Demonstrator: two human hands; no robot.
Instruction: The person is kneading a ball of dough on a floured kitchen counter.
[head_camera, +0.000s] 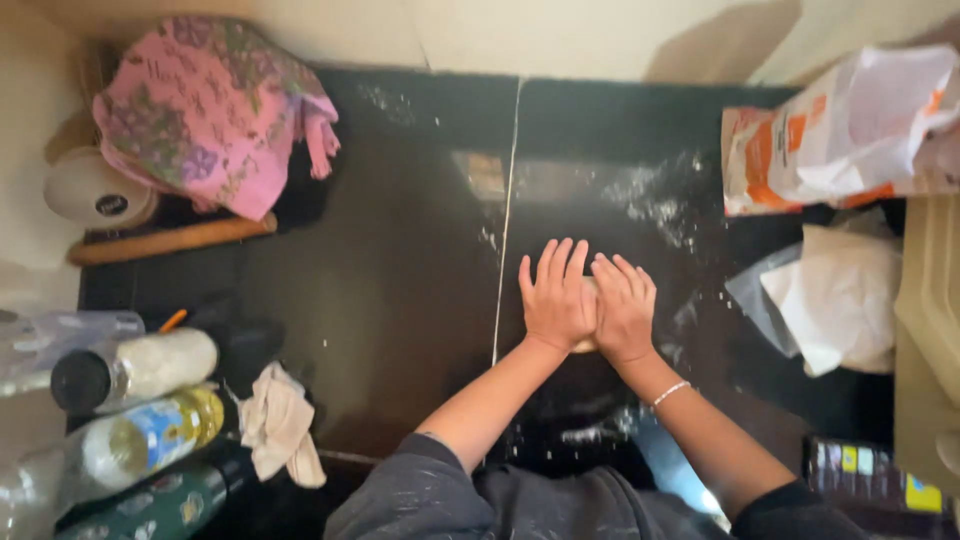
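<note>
While both hands are pressing flat, fingers spread, the left hand (556, 300) and right hand (624, 305) are covering a pale lump of dough (588, 345) on the dark counter (400, 300). It is looking soft, light and sticky, best cupped from its sides. Bare room is lying leftward; flour bags (840, 130) are crowding the right edge.

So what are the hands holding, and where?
Nothing is gripped. The left hand and right hand lie flat, palms down, side by side on top of a pale dough piece, mostly hidden beneath them.
</note>
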